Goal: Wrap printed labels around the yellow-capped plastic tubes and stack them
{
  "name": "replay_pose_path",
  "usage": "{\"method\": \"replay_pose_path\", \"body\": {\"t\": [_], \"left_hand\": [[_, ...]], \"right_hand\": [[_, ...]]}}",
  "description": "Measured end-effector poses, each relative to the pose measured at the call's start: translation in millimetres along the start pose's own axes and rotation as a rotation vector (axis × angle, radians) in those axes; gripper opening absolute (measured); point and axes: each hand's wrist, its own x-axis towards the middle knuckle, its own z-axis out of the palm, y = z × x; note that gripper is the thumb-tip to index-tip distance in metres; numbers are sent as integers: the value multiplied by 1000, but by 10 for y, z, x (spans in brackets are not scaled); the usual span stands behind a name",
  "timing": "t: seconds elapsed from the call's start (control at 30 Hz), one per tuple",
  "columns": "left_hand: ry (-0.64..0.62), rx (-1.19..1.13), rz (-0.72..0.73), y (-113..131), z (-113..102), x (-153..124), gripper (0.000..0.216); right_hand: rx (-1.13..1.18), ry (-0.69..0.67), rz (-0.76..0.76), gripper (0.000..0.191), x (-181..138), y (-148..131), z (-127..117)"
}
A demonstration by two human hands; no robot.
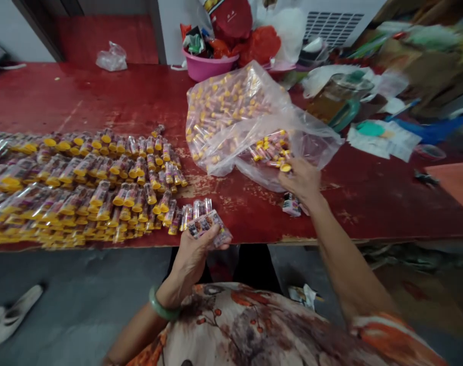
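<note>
My left hand [198, 246] is closed around a stack of small printed cards or labels [204, 223] at the table's front edge. My right hand [302, 180] is at the mouth of a clear plastic bag [231, 132], its fingers closed on a small yellow-capped tube [285, 167]. Many more pink tubes with yellow ends [271, 146] fill the bag and spill at its opening. Below my right wrist lies a small printed piece [291, 204]. Left of my left hand, several rows of clear-wrapped, yellow-ended tubes [117, 195] are piled up.
The red table [353, 203] runs across the view. At the back stand a pink basin [210, 66] with bags in it and a crumpled clear bag [112, 57]. To the right are a jug with a green handle [341, 101] and papers [383, 140]. White shoes [18, 315] lie on the floor.
</note>
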Motion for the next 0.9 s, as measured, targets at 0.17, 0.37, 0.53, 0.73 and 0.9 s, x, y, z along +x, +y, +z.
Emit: {"method": "replay_pose_path", "body": {"t": [0.17, 0.37, 0.53, 0.73, 0.9], "left_hand": [[47, 12, 48, -100, 37, 80, 36], [-49, 79, 17, -159, 113, 90, 29], [8, 50, 6, -121, 143, 74, 34], [78, -54, 61, -114, 138, 81, 40], [90, -90, 23, -125, 138, 56, 35]], "right_hand": [[1175, -238, 177, 18, -897, -815, -370], [1299, -401, 227, 13, -1235, -1377, -332], [1358, -413, 287, 12, -1256, -1245, -366], [1465, -247, 272, 12, -1467, -1024, -512], [1490, -95, 148, 7, -1553, -1109, -542]]}}
